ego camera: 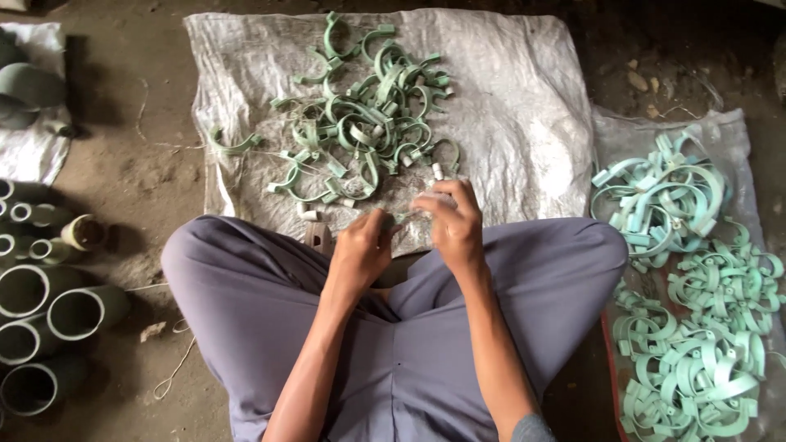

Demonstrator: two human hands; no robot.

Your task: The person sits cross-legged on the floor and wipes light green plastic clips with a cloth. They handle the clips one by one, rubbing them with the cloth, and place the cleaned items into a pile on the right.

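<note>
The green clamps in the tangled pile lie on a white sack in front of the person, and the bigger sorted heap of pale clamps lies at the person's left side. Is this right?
Not quite. The head view shows the sorted heap of pale clamps at the person's right side, not the left. The rest holds: the tangled green clamps lie on the white sack in front.

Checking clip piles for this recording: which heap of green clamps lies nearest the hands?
The darker heap on the grey sack, just beyond both hands; the paler heap lies off right.

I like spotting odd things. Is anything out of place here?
One green clip lies alone at the left edge of the sack, apart from the tangled pile. A few small white bits lie loose near the left hand. Nothing looks broken.
</note>
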